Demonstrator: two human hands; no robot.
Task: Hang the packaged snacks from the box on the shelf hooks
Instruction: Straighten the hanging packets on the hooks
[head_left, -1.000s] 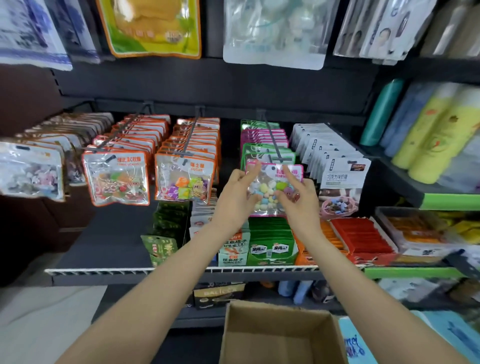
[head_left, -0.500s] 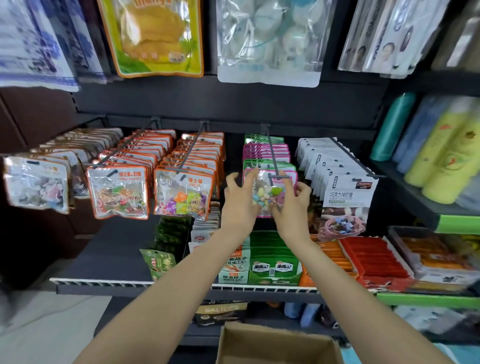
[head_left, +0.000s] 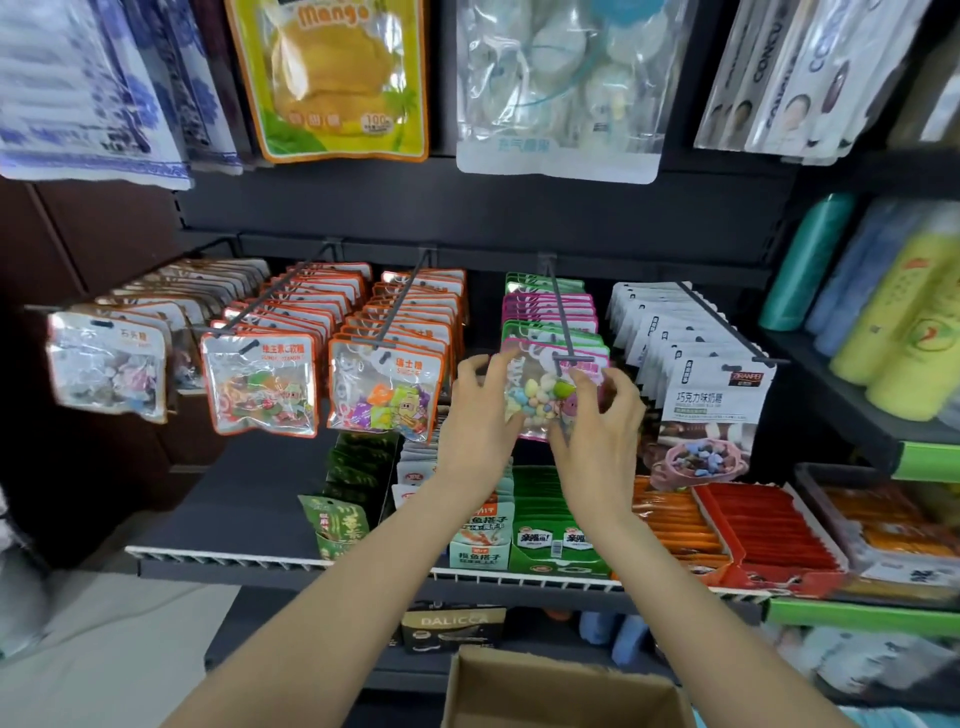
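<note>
A pink-edged clear snack packet of pastel candies hangs at the front tip of a dark shelf hook, ahead of several pink and green packets. My left hand grips the packet's left edge. My right hand pinches its right side near the top, just under the hook's tip. The open cardboard box sits low in front of me, its inside mostly out of view.
Neighbouring hooks carry orange-edged candy packets on the left and white chocolate packets on the right. The lower shelf holds boxed snacks. Bottles stand on the right shelf. Large bags hang above.
Both hands have carried the packet up and back onto the hook's tip. My view has moved closer to the shelf.
</note>
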